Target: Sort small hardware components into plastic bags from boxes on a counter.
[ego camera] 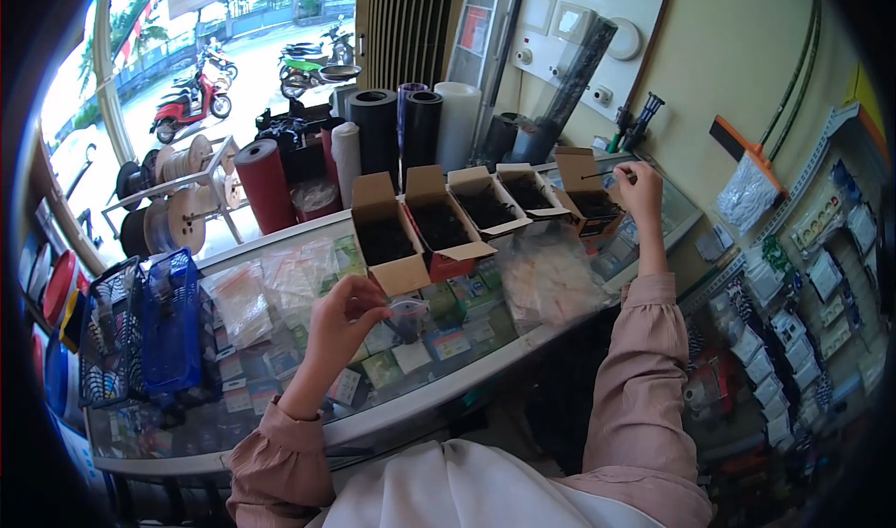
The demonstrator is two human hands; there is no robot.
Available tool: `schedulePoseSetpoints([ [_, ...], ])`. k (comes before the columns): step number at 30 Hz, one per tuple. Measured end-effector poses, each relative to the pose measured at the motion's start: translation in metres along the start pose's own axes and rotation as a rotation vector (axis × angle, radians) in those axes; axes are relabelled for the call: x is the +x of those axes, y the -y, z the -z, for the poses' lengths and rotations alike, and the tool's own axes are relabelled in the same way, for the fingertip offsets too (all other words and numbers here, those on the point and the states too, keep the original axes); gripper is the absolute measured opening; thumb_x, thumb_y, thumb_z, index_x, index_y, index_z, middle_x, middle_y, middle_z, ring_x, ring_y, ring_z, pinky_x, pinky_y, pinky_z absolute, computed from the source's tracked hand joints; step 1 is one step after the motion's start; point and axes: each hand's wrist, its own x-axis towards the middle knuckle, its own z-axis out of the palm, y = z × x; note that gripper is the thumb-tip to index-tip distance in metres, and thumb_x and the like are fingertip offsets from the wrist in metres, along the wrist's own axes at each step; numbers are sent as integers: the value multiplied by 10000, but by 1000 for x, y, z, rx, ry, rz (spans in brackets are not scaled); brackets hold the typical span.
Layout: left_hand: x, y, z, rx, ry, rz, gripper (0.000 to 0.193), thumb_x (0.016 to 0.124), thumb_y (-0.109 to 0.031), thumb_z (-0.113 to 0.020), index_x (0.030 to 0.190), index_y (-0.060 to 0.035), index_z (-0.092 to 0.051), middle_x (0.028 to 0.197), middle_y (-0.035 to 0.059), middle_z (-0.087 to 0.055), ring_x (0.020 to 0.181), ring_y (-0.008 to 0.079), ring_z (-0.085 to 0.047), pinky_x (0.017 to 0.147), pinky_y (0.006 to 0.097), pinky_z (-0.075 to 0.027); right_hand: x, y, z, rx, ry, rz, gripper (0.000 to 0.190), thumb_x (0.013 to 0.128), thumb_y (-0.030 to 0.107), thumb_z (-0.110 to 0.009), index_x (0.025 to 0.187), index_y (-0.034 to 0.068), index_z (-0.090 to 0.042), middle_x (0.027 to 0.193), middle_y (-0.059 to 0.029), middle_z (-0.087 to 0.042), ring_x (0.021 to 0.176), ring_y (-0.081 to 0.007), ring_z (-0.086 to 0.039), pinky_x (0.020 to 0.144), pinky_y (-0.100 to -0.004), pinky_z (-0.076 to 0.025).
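My left hand (348,316) pinches the edge of a small clear zip bag (413,311) above the glass counter. Dark pieces show in the lower part of this bag. At the far right, my right hand (639,184) holds a thin black screw (596,175) between the fingertips. That hand is over the right side of an open cardboard box (597,224) with black screws inside. More open boxes stand in a row to its left, among them a red-sided box (441,226) and a brown box (383,240), all with dark contents.
A large plastic bag of smaller bags (553,276) lies before the boxes. Clear zip bags (241,304) are spread on the glass counter (280,367), left of my left hand. A blue plastic basket (171,325) stands further left. Material rolls (371,133) rise behind the counter.
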Motion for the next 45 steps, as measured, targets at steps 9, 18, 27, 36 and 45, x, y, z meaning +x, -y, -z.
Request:
schedulePoseSetpoints([
  [9, -1, -1, -3, 128, 33, 34, 201, 732, 1, -668, 916, 27, -590, 802, 80, -638, 761, 113, -623, 703, 224, -505, -33, -86, -68, -352, -175, -264, 408, 764, 196, -658, 1109, 9, -547, 1070, -133, -576, 1052, -312, -513, 867, -387, -411],
  [18, -4, 12, 5, 136, 38, 71, 180, 757, -68, -666, 909, 20, -628, 795, 74, -647, 710, 103, -613, 664, 221, -487, -110, 198, -32, 680, 729, 238, 282, 731, 80, -672, 1000, 28, -604, 898, -92, -640, 754, -142, -620, 628, -243, -476],
  [27, -21, -28, 0, 306, -39, -175, 125, 735, -49, -666, 855, -16, -669, 775, 85, -633, 684, 145, -604, 612, 240, -467, -153, 235, -59, 983, 536, 118, 172, 705, -13, -642, 877, -2, -656, 793, -106, -646, 684, -144, -623, 605, -246, -480],
  [36, -34, -10, 11, 362, -114, -96, 131, 737, -53, -652, 864, -31, -673, 719, 141, -628, 601, 212, -595, 568, 265, -458, -167, 252, -67, 961, 535, 144, 264, 717, -70, -611, 949, 45, -665, 769, -76, -616, 684, -134, -618, 614, -231, -476],
  [45, -27, -5, 6, 307, -97, -96, 129, 775, -72, -620, 885, -20, -661, 694, 174, -596, 537, 223, -539, 534, 286, -427, -152, 252, -50, 691, 482, 405, 235, 687, -54, -616, 891, 56, -648, 989, -86, -541, 765, -174, -592, 668, -281, -475],
])
